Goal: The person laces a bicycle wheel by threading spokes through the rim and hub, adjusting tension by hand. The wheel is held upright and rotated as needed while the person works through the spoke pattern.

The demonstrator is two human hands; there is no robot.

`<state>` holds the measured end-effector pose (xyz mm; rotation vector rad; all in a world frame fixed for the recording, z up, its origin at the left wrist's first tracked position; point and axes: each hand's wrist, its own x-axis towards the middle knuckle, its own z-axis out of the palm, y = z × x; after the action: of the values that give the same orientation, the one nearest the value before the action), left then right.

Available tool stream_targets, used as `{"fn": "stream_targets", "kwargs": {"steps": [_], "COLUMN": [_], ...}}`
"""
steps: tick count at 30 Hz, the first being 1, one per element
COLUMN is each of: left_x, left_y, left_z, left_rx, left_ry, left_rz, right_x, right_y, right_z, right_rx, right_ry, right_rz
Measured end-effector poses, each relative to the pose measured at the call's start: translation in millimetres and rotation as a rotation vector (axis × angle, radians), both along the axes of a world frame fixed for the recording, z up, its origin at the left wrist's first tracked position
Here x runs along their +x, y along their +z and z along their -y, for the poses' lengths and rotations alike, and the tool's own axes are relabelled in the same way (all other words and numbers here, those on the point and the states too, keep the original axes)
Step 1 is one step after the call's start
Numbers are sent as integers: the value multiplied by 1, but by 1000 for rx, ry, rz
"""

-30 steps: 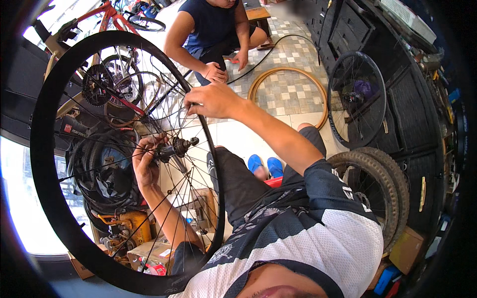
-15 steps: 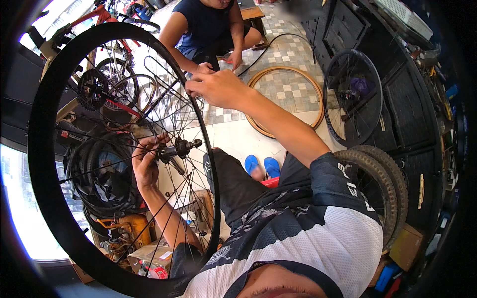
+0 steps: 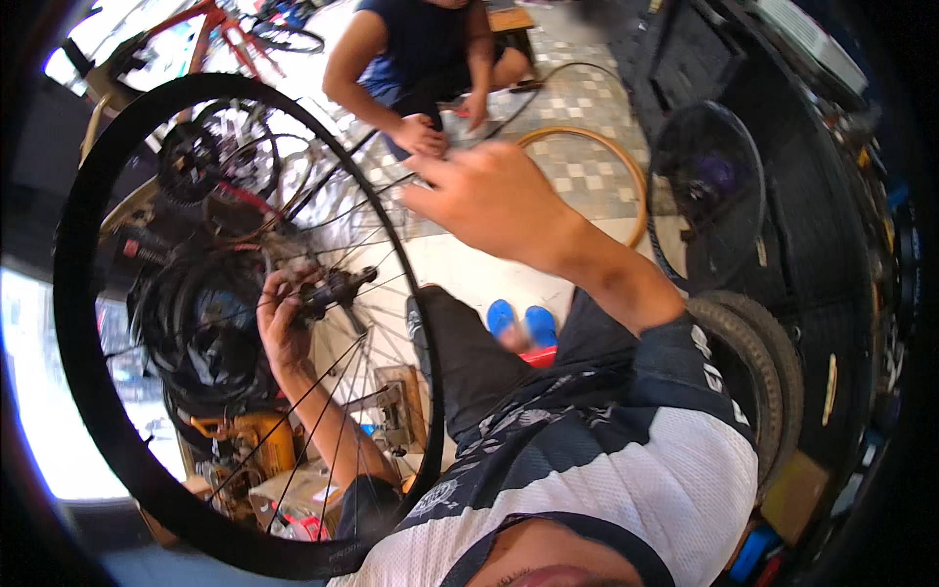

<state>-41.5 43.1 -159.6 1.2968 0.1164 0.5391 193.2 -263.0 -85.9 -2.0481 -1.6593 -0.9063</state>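
Observation:
A black bicycle wheel (image 3: 76,293) stands upright at my left, its thin spokes running to a dark hub (image 3: 337,292). My left hand (image 3: 284,318) grips the end of the hub's axle, with fingers curled round it. Part of that grip is hidden behind the hub and spokes. Just right of the rim, my right hand (image 3: 499,201) hangs in the air, smeared by motion. Its fingers reach toward the rim, apart from each other, and nothing shows in them.
Across from me sits a person (image 3: 421,59) in dark clothes. A tan tire (image 3: 636,186) lies on the tiled floor; another wheel (image 3: 706,186) leans on black cabinets. Knobby tires (image 3: 758,362) stand at right. Bikes (image 3: 201,39) and a yellow machine (image 3: 269,440) are at left.
My right hand has come off the rim and moved right, toward me. The wheel has shifted and tilted slightly, with the left hand still at its hub. The view has moved a little.

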Motion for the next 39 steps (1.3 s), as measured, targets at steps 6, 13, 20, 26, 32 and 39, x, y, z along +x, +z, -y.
{"fn": "stream_targets", "kwargs": {"steps": [6,13,20,26,32,39], "left_x": [6,5,9,12,14,11], "left_y": [-6,8,18,-5,-12,-11], "left_z": [-9,3,12,-3,-9,-9], "left_rx": [-10,28,-9,47,-15,-103], "left_ry": [-39,-17,-10,-69,-67,-73], "left_rz": [41,28,-35,35,80,93], "right_x": [-49,-52,-50,-53,-52,-8], "right_y": [-28,-10,-21,-13,12,10], "right_z": [22,4,-25,-51,-66,-97], "right_rx": [-65,-49,-38,-88,-303,-350], "right_ry": [190,227,254,301,236,473], "right_rz": [-374,-379,-358,-446,-599,-952]}}
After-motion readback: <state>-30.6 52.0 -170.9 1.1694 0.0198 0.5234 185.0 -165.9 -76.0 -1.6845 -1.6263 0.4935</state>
